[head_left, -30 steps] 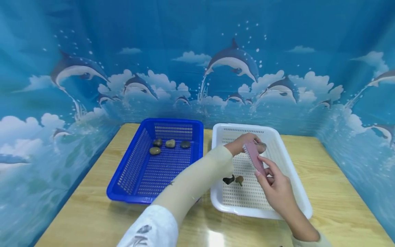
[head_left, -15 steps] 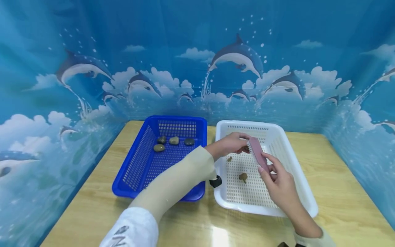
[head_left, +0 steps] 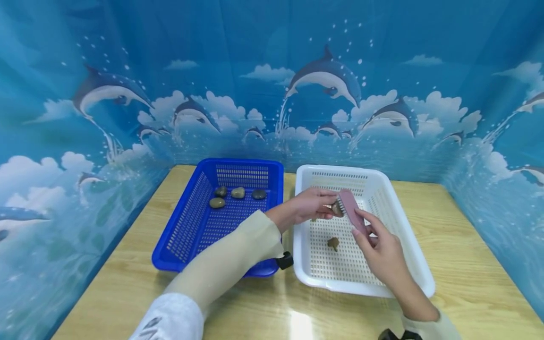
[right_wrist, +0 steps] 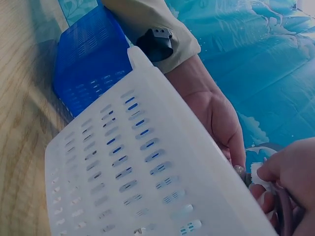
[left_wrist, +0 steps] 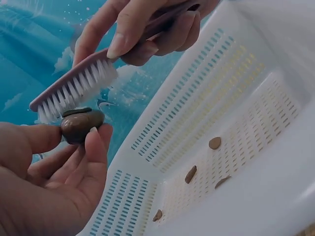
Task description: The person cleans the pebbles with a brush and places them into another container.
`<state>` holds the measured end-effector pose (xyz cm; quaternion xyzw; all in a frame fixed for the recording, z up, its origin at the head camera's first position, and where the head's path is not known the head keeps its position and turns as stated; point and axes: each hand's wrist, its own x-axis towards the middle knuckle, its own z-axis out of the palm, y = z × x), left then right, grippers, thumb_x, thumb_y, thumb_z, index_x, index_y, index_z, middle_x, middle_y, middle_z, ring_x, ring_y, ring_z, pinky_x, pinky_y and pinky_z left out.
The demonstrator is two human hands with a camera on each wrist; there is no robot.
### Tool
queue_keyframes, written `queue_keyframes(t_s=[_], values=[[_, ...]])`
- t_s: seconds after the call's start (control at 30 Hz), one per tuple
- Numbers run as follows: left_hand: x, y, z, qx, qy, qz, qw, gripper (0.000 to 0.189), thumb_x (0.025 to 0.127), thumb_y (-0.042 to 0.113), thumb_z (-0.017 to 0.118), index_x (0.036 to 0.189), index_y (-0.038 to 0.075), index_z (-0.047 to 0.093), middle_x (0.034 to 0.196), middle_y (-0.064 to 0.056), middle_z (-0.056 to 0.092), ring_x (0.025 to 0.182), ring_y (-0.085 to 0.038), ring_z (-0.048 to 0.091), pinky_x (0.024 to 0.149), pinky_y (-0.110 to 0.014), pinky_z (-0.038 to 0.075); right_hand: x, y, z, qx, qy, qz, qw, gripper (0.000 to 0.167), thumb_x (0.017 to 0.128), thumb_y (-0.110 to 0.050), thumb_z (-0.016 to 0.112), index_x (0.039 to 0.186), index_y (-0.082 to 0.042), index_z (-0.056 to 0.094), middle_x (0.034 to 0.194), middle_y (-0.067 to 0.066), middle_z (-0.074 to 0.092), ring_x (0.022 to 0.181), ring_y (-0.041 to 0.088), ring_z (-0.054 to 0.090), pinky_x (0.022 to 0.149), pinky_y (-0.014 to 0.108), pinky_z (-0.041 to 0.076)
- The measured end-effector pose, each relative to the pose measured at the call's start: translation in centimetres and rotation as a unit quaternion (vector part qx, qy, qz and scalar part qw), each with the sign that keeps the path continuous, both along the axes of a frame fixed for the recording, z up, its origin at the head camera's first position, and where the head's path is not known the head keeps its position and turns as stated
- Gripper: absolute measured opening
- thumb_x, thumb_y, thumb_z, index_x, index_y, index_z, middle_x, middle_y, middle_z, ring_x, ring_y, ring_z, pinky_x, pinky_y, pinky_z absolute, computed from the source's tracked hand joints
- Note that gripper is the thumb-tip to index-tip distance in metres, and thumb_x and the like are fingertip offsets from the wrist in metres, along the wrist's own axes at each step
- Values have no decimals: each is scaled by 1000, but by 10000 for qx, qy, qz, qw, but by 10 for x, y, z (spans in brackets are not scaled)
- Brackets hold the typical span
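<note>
Over the white basket (head_left: 301, 264), my left hand (head_left: 307, 206) pinches a smooth brown stone (left_wrist: 82, 126) between thumb and fingertips. A dark sliver lies on the stone's top in the left wrist view. My right hand (head_left: 380, 252) grips a pink scrubbing brush (head_left: 352, 212) by its handle. Its white bristles (left_wrist: 78, 89) face the stone, with the tips right at its upper side. In the right wrist view the basket wall hides much of both hands. Several brown bits, one of them a leaf-like piece (head_left: 333, 243), lie on the basket floor.
A blue basket (head_left: 170, 236) stands left of the white one, holding several stones (head_left: 238, 192) near its back. Both rest on a wooden table (head_left: 463, 264). A dolphin-print sheet (head_left: 263, 85) rises behind and at both sides.
My left hand has drawn back to the left and turned, bringing the stone into view under the bristles. My right hand keeps its grip on the brush, which shifted slightly.
</note>
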<state>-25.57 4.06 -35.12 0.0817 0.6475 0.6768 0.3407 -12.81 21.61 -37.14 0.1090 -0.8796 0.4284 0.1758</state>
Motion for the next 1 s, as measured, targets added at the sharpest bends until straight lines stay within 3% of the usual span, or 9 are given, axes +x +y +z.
queue_keyframes(t_s=[0.13, 0.23, 0.43, 0.7, 0.87, 1.0], values=[[2, 0, 2, 207, -29, 321, 9993, 35, 103, 14, 50, 135, 2, 56, 114, -15, 68, 102, -25, 67, 86, -29, 58, -2, 1, -2, 240, 352, 132, 9990, 45, 92, -1, 65, 135, -7, 56, 93, 19, 67, 56, 2, 57, 44, 17, 51], [3, -1, 3, 272, -187, 431, 9985, 33, 104, 15, 48, 133, 1, 58, 117, -16, 66, 103, -24, 66, 87, -29, 57, -2, 0, -3, 484, 568, 199, 9970, 46, 89, 0, 68, 133, -6, 59, 105, 23, 68, 57, 1, 56, 45, 16, 50], [9, 0, 4, 307, -469, 295, 9980, 37, 105, 21, 44, 131, -1, 58, 119, -21, 65, 89, -17, 65, 78, -22, 56, -5, -1, -3, 594, 842, -19, 9947, 47, 86, 3, 70, 132, -7, 61, 111, 22, 68, 59, 2, 56, 49, 11, 49], [12, -7, 8, 641, -730, -32, 9953, 42, 106, 26, 39, 136, -1, 53, 128, -20, 61, 118, -29, 59, 105, -37, 47, -7, -3, 0, 555, 718, -218, 9956, 45, 88, 1, 70, 131, -7, 61, 116, 24, 66, 69, 8, 63, 57, 7, 52], [11, -12, 9, 477, -341, -353, 9977, 41, 104, 12, 47, 142, -1, 46, 132, -21, 57, 114, -24, 61, 100, -32, 51, -7, -4, 2, 450, 613, -333, 9965, 43, 90, 0, 68, 132, -7, 61, 118, 26, 64, 73, 20, 66, 59, 5, 51], [12, -14, 7, 309, -166, -316, 9989, 41, 104, 13, 47, 142, -1, 46, 131, -21, 57, 113, -26, 61, 96, -30, 53, -6, -5, 2, 372, 540, -245, 9975, 43, 91, 0, 66, 133, -6, 59, 120, 27, 63, 80, 28, 69, 63, 3, 51]])
